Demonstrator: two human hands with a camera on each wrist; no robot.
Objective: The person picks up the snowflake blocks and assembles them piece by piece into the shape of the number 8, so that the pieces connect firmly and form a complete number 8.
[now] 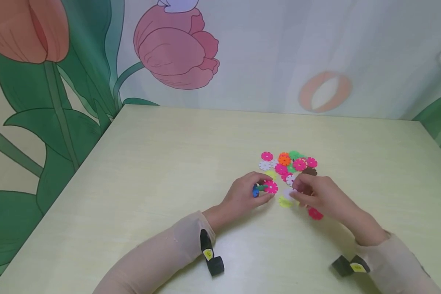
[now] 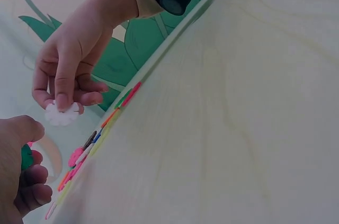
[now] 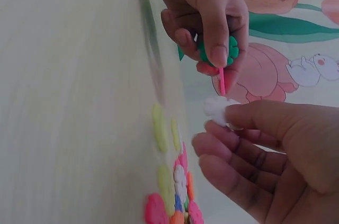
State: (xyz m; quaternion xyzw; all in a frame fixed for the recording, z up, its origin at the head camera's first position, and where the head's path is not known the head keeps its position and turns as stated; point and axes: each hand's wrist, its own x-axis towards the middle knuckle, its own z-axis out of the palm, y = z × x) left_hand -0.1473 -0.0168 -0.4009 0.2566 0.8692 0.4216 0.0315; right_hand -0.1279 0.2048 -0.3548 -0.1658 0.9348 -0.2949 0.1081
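Note:
My left hand (image 1: 242, 192) grips a small joined group of notched plastic flower discs: a pink disc (image 1: 271, 187), a green disc (image 3: 233, 50) and a blue disc (image 1: 255, 191). Between thumb and fingers, my right hand (image 1: 325, 198) pinches a white notched disc (image 2: 61, 115). The right wrist view puts this white disc right by the edge of the pink one; whether they touch I cannot tell. Both hands are above the table, at the near side of a loose pile of discs. Part of the green disc is hidden by the left thumb.
Beyond the hands lie several loose discs, among them an orange disc (image 1: 284, 159), a brown disc (image 1: 310, 171) and a pink disc (image 1: 267, 156). Nearer are a yellow disc (image 1: 285, 202) and a red-pink disc (image 1: 315, 214). A flower-patterned curtain (image 1: 257, 53) hangs behind the table (image 1: 132, 183).

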